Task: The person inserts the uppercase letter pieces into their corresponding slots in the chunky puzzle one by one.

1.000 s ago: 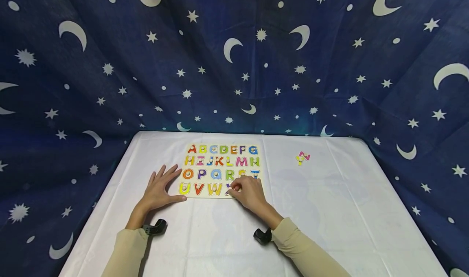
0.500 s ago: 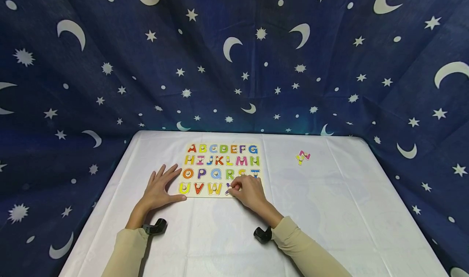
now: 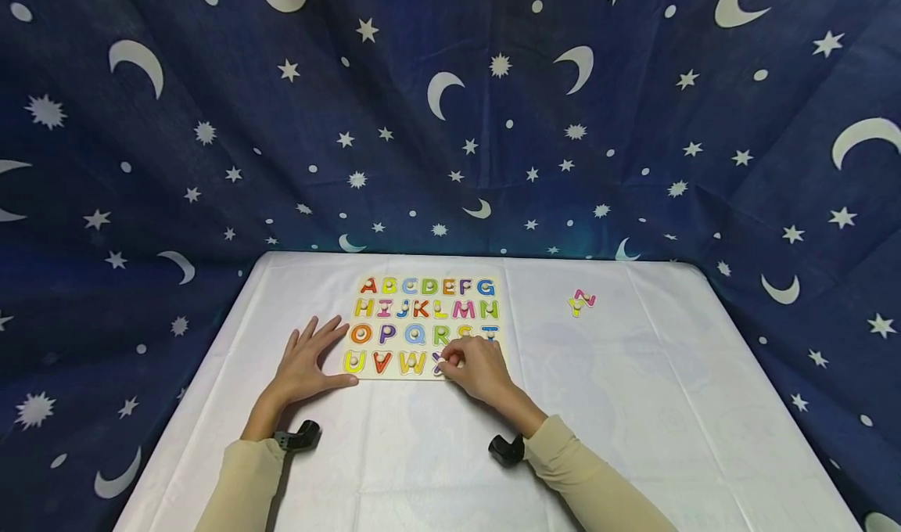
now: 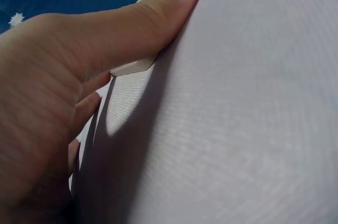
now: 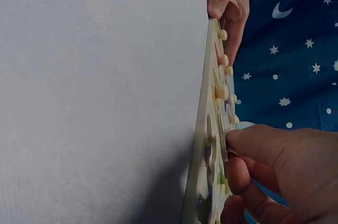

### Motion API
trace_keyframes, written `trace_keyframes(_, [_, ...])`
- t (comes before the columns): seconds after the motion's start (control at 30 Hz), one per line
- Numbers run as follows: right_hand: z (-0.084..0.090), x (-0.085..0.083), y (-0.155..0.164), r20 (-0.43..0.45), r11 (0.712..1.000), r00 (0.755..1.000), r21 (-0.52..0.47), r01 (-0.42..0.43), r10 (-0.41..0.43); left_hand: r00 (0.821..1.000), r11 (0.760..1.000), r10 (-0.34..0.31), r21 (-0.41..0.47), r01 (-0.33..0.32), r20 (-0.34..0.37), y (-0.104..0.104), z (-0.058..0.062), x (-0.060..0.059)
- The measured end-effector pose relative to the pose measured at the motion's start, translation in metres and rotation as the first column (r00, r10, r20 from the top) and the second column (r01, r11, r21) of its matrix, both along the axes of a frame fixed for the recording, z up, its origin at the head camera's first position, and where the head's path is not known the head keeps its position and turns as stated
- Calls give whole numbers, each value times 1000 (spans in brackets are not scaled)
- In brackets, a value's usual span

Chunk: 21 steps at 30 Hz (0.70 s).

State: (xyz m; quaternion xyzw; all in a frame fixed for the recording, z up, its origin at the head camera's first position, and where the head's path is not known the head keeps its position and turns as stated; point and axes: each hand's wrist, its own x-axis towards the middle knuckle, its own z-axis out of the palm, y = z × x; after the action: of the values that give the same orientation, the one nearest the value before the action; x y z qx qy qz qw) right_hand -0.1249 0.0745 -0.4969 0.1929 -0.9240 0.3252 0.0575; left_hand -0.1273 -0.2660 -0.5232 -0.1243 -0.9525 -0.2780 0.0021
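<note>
A wooden alphabet puzzle board [image 3: 427,271] lies on the white table [image 3: 633,407], its rows filled with coloured letters. My right hand [image 3: 475,369] is at the bottom row, thumb and fingers pinching the purple X piece [image 3: 439,359] at its slot beside the W [image 3: 411,362]. The right wrist view shows the board's edge [image 5: 203,145] with my fingers [image 5: 253,145] curled on a piece. My left hand [image 3: 306,364] lies flat with fingers spread at the board's left edge, the thumb [image 4: 158,12] touching the board's corner [image 4: 132,67]. Two loose letters [image 3: 580,302], yellow and pink, lie to the right.
A dark blue cloth [image 3: 450,109] printed with moons and stars hangs behind and around the table. Black wrist camera mounts [image 3: 299,436] sit on both beige sleeves. White tablecloth stretches out to the right and in front of the board.
My right hand has shifted very slightly on the X piece; the left hand has stayed flat beside the board.
</note>
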Motion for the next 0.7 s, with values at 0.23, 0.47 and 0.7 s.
trace_keyframes(0.23, [3, -2, 7, 10, 997, 999, 74, -37, 36, 1000, 1000, 3, 1, -3, 3, -1, 0, 1])
trace_keyframes(0.47, [0, -1, 12, 12, 996, 999, 86, 29, -30, 1000, 1000, 8, -15, -8, -1, -1, -1, 0])
trace_keyframes(0.7, [-7, 3, 4, 4, 985, 986, 37, 169, -169, 1000, 1000, 7, -3, -7, -1, 0, -1, 0])
